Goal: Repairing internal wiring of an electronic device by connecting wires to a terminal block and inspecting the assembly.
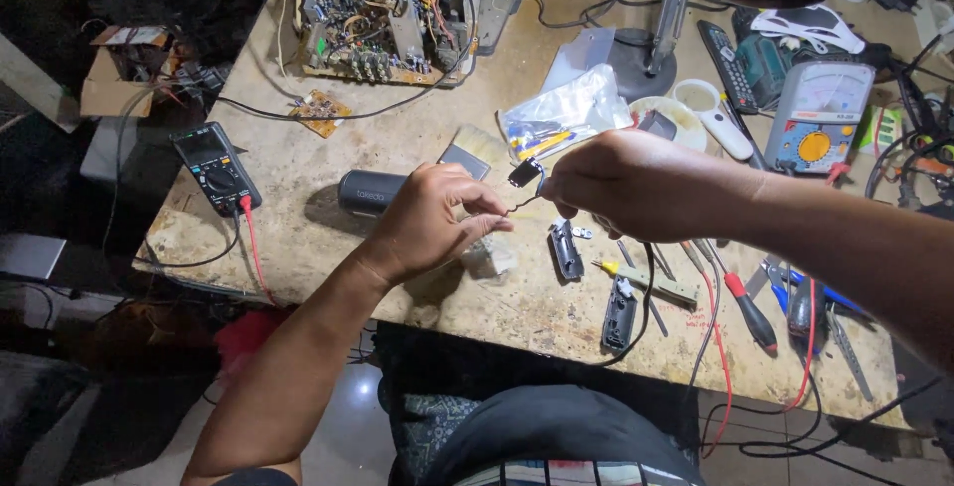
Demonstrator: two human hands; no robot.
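Above the worn workbench (328,238), my left hand (429,223) pinches the end of a thin black wire (519,206). My right hand (621,186) is closed on the other end of that wire, where a small black part (525,172) sticks up from my fingertips. The two hands are close together, a few centimetres apart, held over the bench. Under my left hand lies a black cylinder-shaped speaker (370,191).
A black multimeter (216,167) with a red lead lies at the left. An open circuit chassis (383,14) stands at the back. An analogue meter (820,115), remote control (726,65), plastic bag (566,113), screwdrivers (747,309) and black casing pieces (618,315) crowd the right.
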